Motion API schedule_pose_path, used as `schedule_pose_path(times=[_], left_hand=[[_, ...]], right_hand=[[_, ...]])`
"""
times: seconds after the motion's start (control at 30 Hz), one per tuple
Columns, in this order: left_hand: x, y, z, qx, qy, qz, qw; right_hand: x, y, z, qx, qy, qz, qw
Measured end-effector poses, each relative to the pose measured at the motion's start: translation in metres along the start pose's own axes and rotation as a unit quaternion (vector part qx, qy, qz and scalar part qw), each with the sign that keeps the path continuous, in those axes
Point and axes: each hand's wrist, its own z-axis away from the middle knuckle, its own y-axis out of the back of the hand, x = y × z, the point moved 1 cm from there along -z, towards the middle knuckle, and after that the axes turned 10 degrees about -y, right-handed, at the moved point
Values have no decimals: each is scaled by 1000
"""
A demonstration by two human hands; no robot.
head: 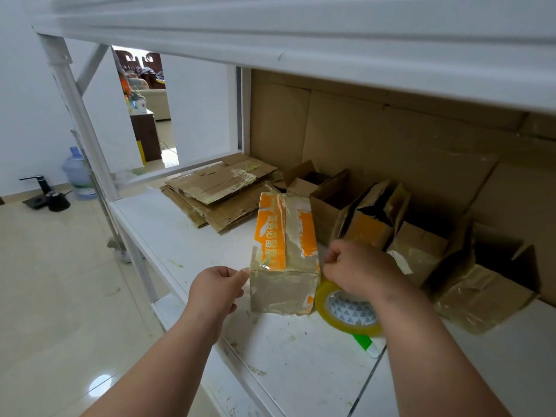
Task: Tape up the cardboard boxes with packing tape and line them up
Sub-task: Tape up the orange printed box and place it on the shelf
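An orange-and-brown cardboard box (285,254) stands closed on the white shelf (186,236), clear tape across its top. My left hand (216,287) pinches the tape edge at the box's near left corner. My right hand (358,266) is curled at the box's near right corner, pinching what looks like the tape end. A roll of clear yellowish packing tape (346,311) lies flat just right of the box, partly under my right wrist.
Several open, taped-over boxes (421,245) stand in a row along the cardboard backing at the right. Flattened cardboard (216,191) is stacked at the back left. A green-and-white tool (367,344) lies by the roll. A water bottle (78,173) stands on the floor at left.
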Motion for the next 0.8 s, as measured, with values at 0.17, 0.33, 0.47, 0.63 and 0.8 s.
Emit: schedule_pose_path(times=[0.17,0.33,0.47,0.63,0.8], left_hand=[[5,3,-2,11,-53,-28,998],[11,0,2,-5,-141,-119,983],[8,6,4,-50,-143,-157,976],[12,18,6,-150,-127,-58,979],[14,22,2,-136,-212,-142,957]], right_hand=[[-6,-2,6,19,36,9,999],[-7,-4,14,38,38,51,997],[-5,0,20,12,48,58,997],[-3,2,26,9,56,80,995],[3,-2,23,13,56,85,995]])
